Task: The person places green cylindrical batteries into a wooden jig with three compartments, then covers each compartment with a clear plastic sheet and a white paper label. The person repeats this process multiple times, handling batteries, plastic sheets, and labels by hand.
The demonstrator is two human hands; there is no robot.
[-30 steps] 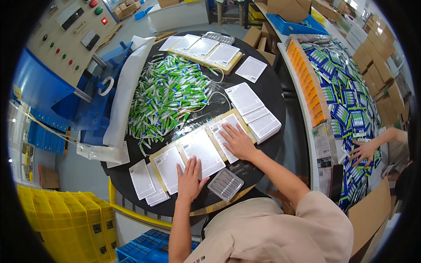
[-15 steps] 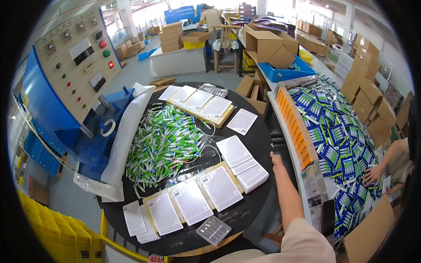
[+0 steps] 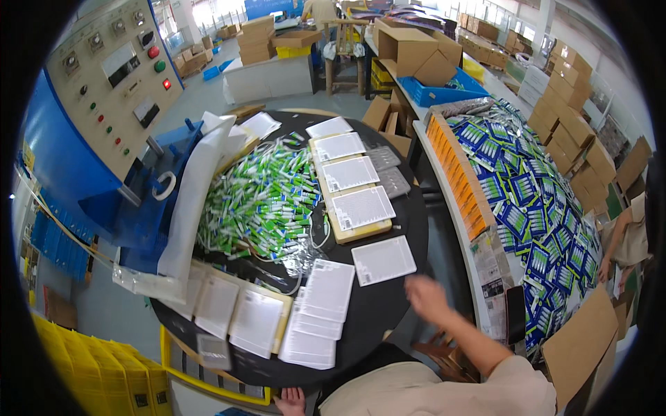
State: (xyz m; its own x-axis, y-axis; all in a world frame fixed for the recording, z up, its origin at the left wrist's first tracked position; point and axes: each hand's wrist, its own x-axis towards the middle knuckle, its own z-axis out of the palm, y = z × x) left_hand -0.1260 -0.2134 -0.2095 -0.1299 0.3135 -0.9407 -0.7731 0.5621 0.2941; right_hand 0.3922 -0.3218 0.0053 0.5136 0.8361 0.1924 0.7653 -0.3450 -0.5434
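Observation:
A round black turntable [image 3: 374, 291] lies in front of me with a pile of small green, white and blue tubes [image 3: 263, 201] on it. My right hand [image 3: 427, 299] is at its right rim, close to a single white card [image 3: 383, 261]; motion blurs its fingers. Low at the near edge, my left hand [image 3: 290, 401] has its fingers stretched out and holds nothing. White cards [image 3: 349, 173] rest on a pale yellow tray [image 3: 364, 232] at the far right. Another yellow tray [image 3: 283, 322] with cards lies nearer, beside a stack of white cards [image 3: 316, 326].
Left stands a blue machine with a control panel [image 3: 114, 83]. Clear plastic blister trays [image 3: 392, 182] lie at the turntable's far right. Beyond a gap, a side table holds heaped blue-green packs [image 3: 527, 208]. A co-worker's arm [image 3: 614, 239] is there. Yellow crates [image 3: 90, 360] stand lower left.
The turntable has turned clockwise, carrying the near cards left and the far tray right and nearer. My right hand has moved down along the rim; my left hand shows more and lies further right.

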